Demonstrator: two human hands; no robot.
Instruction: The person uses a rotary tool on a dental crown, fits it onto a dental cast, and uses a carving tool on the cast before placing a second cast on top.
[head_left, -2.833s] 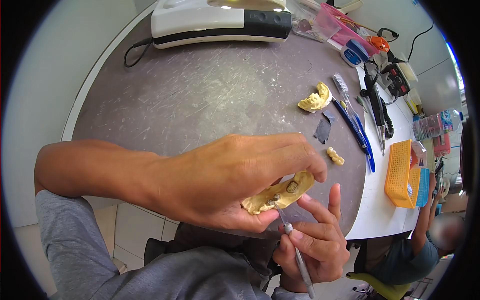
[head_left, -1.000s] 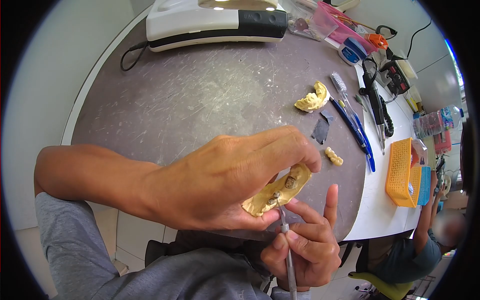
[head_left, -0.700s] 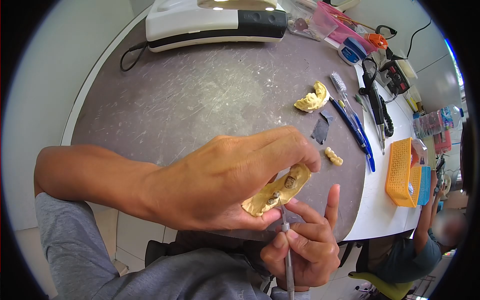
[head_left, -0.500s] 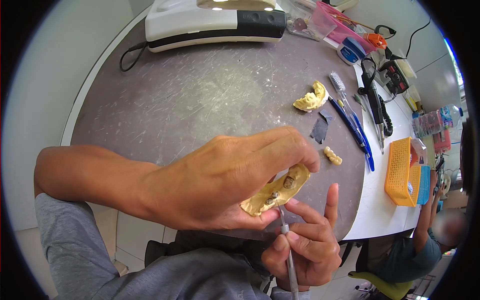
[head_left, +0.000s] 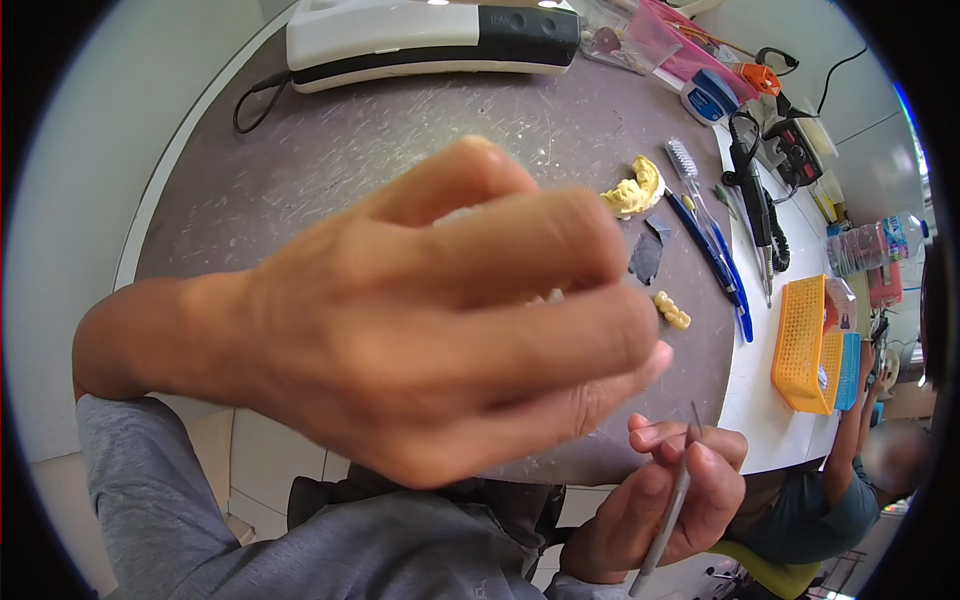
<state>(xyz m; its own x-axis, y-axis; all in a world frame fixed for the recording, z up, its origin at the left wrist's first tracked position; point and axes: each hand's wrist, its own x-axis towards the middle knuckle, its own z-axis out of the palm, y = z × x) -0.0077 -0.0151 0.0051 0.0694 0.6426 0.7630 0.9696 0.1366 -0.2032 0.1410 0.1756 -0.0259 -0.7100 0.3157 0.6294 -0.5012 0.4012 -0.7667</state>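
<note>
Near right, my right hand (head_left: 643, 508) pinches a metal tool (head_left: 671, 507) pen-like, presumably for control; whether my blurred left hand (head_left: 430, 345) grasps anything, I cannot tell.

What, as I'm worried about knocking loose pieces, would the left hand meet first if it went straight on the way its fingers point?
Most likely the small tooth-shaped piece on the table, just past the fingertips of the left hand in the picture; depth is unclear, so it might pass above.
</note>
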